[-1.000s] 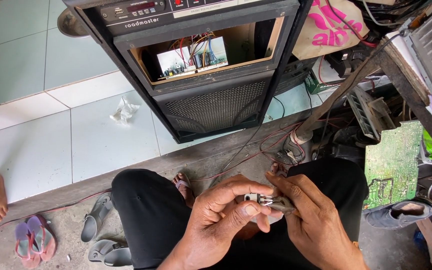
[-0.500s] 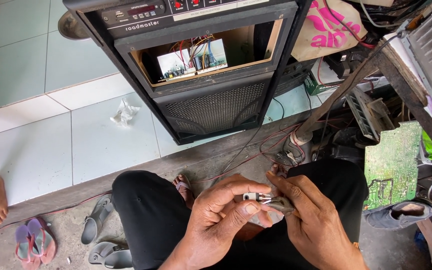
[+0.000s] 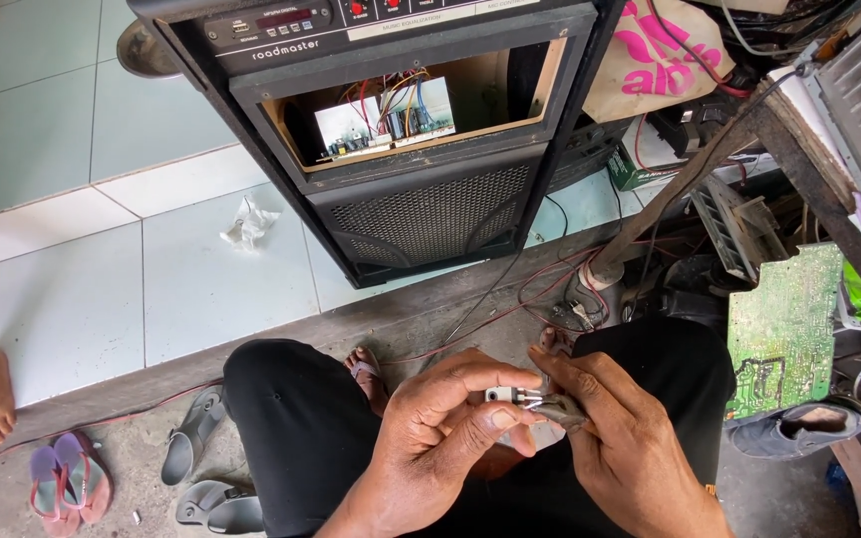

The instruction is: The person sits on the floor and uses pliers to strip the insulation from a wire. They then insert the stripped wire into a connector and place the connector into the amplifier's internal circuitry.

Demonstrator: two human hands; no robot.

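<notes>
Even, soft daylight; pale floor tiles (image 3: 72,299) at nine o'clock brightest, faintly glaring. My hands (image 3: 540,438) at six o'clock sharp, weakly shadowed. Edges bend slightly from wide-angle distortion.

The speaker (image 3: 421,149) is black, its grille dotted with fine holes, and its open bay is lined in pale wood with red, blue and yellow wires. Left of the speaker, the floor tiles (image 3: 72,289) are pale blue-green with white joints, and a crumpled white paper (image 3: 249,221) lies there. Right of the speaker sits a green circuit board (image 3: 784,329) and a tan bag (image 3: 655,60) with pink print. Below the speaker are black trousers (image 3: 301,418), grey sandals (image 3: 191,448) and pink-and-purple sandals (image 3: 62,483).
</notes>
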